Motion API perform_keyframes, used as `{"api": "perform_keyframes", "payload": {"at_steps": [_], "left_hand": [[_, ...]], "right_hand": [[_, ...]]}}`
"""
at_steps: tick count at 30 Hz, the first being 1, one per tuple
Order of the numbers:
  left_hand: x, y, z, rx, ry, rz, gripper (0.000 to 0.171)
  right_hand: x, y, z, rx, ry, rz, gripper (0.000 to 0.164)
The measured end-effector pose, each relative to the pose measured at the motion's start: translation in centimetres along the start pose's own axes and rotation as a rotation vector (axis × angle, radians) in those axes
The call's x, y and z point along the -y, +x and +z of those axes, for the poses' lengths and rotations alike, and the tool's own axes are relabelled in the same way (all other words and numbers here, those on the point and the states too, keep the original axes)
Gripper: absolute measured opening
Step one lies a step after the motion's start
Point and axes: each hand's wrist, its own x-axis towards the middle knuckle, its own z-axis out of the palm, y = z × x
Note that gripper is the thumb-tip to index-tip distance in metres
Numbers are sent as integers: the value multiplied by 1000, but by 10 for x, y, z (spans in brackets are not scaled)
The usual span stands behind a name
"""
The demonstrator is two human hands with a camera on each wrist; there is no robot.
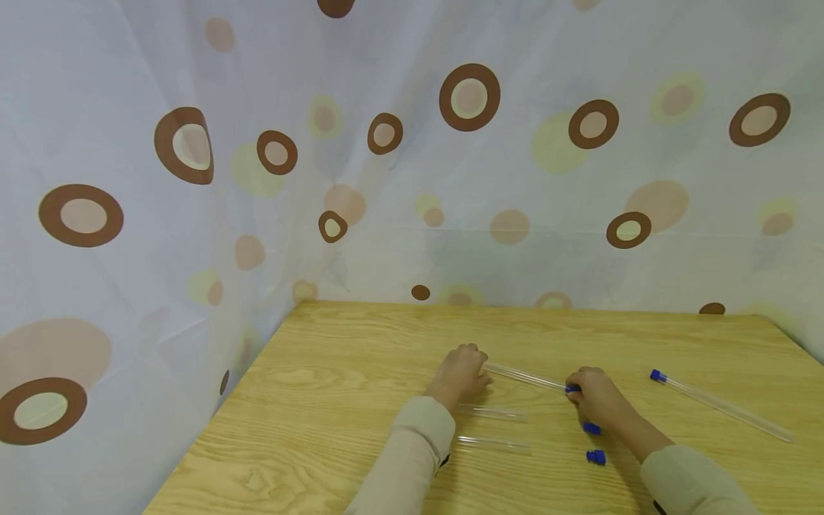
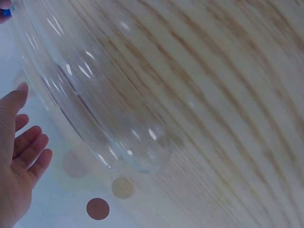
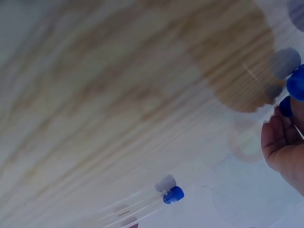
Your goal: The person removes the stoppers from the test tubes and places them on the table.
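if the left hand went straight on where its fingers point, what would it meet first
Most likely the clear tube whose blue cap the right hand pinches; its other end appears beside the left hand, though depth there is unclear.

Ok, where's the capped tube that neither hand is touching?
In the head view, the capped tube lies on the right side of the table, right of the right hand.

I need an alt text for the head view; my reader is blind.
A person's right hand pinches a blue cap at one end of a clear tube, with the left hand by its other end. Two more tubes, two loose caps and one capped tube lie on the wooden table.
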Motion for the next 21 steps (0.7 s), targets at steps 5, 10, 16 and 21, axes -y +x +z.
{"api": "perform_keyframes", "payload": {"at_steps": [5, 10, 16, 21], "left_hand": [[-1, 1, 3, 8, -44, -12, 40], [0, 2, 5, 27, -49, -23, 39], [0, 2, 6, 60, -86, -33, 39], [1, 2, 8, 51, -92, -40, 33]], "right_hand": [[-2, 0, 3, -3, 10, -3, 9], [-1, 0, 2, -8, 9, -20, 9], [4, 0, 0, -24, 3, -48, 10], [8, 0, -3, -22, 18, -66, 10]]}}
